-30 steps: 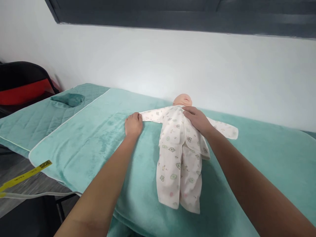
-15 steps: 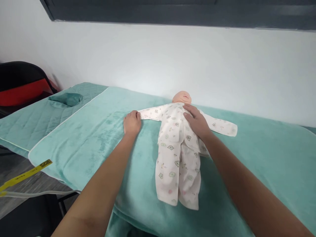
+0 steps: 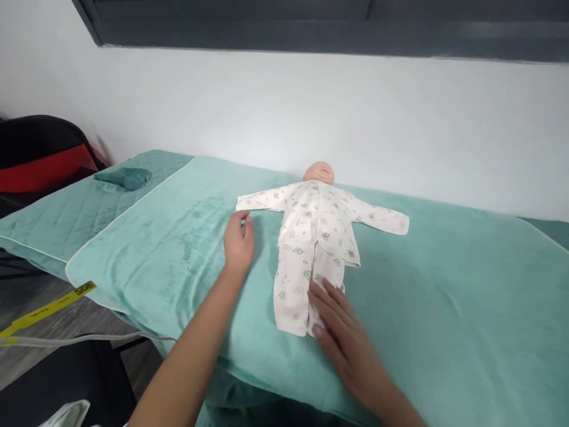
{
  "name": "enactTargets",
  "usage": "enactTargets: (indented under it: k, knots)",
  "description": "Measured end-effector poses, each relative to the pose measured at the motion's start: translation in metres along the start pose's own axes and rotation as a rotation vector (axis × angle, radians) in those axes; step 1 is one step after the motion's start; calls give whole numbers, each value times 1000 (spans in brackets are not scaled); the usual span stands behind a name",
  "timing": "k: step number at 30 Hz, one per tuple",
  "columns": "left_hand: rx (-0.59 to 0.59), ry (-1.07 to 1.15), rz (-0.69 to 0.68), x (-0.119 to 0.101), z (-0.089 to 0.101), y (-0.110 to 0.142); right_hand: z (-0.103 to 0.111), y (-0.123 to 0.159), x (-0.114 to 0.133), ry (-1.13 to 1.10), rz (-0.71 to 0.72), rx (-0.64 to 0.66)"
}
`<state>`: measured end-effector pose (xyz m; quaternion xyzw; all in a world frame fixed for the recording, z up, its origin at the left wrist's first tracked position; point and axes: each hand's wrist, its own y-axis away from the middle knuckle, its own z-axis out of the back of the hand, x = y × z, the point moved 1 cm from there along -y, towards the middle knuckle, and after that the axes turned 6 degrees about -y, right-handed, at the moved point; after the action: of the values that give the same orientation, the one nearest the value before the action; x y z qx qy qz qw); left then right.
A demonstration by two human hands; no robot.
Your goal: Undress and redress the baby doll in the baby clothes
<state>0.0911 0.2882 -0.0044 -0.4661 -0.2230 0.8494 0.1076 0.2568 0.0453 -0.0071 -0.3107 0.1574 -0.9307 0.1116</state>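
Observation:
A baby doll lies on its back on a teal bed cover, its head toward the wall. It wears a white printed jacket with long sleeves spread to both sides, and matching trousers. My left hand, fingers loosely curled and apart with nothing visible in them, is just below the cuff of the left-hand sleeve. Over the lower part of the right-hand trouser leg is my right hand, its fingers stretched out; whether it touches the cloth I cannot tell.
The teal cover spreads over the bed, which has a quilted section with a face hole at the left. Behind stands a white wall. A black and red chair, a yellow tag on a pale cable, and a black seat are at left.
My left hand has come off the sleeve cuff and moved slightly toward me. My right hand has moved from the doll's chest down to the trouser leg.

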Motion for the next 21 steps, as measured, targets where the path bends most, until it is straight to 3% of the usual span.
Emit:
enactTargets:
  k: [3,5,7,10,17,21]
  knots:
    - [110,135,59,-23,23,62,-11,21,5,15,-22,-124]
    - [256,265,99,-35,37,104,-18,30,4,-1,-97,-271]
    - [364,336,49,-44,48,141,-21,33,4,-62,-186,-373]
    - [437,275,-59,-53,54,179,-19,32,8,-208,-255,-398]
    - [393,143,-181,-68,48,203,-15,43,27,-409,-378,-507]
    - [334,160,-156,-70,52,205,-21,54,32,-366,-400,-438]
